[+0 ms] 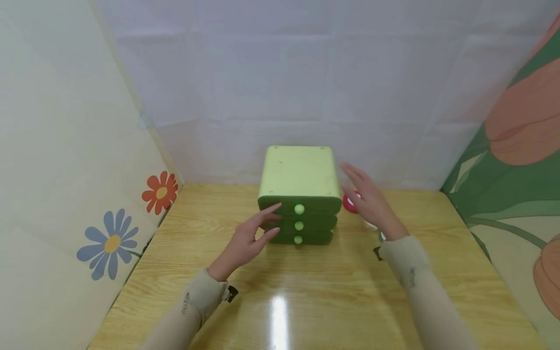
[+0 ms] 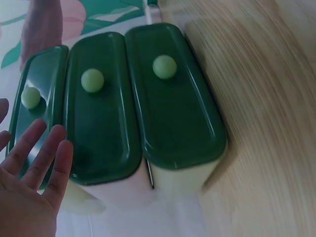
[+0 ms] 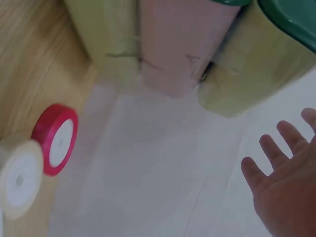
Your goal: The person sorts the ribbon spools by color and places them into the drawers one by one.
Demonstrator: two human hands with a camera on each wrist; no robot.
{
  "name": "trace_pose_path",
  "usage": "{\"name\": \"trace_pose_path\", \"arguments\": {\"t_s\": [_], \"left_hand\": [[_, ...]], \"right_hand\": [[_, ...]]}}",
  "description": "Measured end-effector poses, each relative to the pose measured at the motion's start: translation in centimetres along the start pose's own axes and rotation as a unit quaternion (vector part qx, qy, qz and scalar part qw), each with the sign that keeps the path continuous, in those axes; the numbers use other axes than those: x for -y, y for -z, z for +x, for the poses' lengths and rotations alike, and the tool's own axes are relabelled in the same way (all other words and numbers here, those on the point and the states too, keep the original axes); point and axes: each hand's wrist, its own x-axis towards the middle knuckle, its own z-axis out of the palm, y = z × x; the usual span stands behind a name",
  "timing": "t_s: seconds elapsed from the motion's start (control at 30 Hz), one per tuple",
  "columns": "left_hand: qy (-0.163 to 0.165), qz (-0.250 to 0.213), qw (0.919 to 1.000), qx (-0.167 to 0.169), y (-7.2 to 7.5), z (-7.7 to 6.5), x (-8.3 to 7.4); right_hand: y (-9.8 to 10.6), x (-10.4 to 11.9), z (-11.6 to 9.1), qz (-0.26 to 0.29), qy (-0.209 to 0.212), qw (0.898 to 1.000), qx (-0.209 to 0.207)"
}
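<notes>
A small drawer cabinet (image 1: 301,170) with a pale green top stands against the back wall. Its three dark green fronts each carry a round light green knob (image 1: 299,209). At the cabinet's front left is my left hand (image 1: 245,240), fingers spread and holding nothing; whether the fingertips touch the drawer fronts (image 2: 103,128) is unclear. My right hand (image 1: 372,201) hovers beside the cabinet's right side with fingers extended, nothing in it. In the right wrist view, the hand (image 3: 289,177) appears apart from the cabinet's pale side (image 3: 256,69).
To the cabinet's right, partly behind my right hand, sit a red ribbon roll (image 3: 49,133) and a cream ribbon roll (image 3: 19,180). A bit of green (image 1: 382,236) shows near the right wrist. The wooden table (image 1: 332,301) meets a white back wall (image 1: 262,87) and printed side panels.
</notes>
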Motion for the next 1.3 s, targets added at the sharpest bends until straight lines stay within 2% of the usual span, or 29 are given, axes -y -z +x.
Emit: {"name": "trace_pose_path", "arguments": {"t_s": [0.23, 0.4, 0.57, 0.77, 0.93, 1.17, 1.3], "left_hand": [[0.042, -0.096, 0.9944, 0.008, -1.6, 1.4, -1.0], [0.054, -0.15, 0.9871, 0.015, -2.6, 2.2, -1.4], [0.057, -0.161, 0.9853, 0.008, -3.4, 2.7, -1.7], [0.065, -0.172, 0.983, -0.009, -4.0, 3.2, -1.8], [0.084, -0.22, 0.9712, -0.032, -4.8, 3.5, -1.8], [0.097, -0.309, 0.9427, -0.079, -6.0, 4.1, -2.4], [0.103, -0.323, 0.9343, -0.111, -6.5, 4.4, -2.6]], "right_hand": [[-0.3, 1.2, 2.3, 0.085, -0.014, 0.996, 0.031], [-0.6, 1.6, 3.4, 0.071, -0.006, 0.997, 0.043], [-0.9, 1.9, 4.3, 0.045, 0.023, 0.997, 0.05], [-1.2, 1.8, 4.9, 0.043, 0.019, 0.997, 0.065], [-1.4, 1.5, 5.0, 0.04, 0.024, 0.996, 0.073], [-1.7, 1.3, 5.1, 0.042, 0.023, 0.996, 0.073], [-1.8, 1.3, 5.1, 0.043, 0.022, 0.996, 0.076]]}}
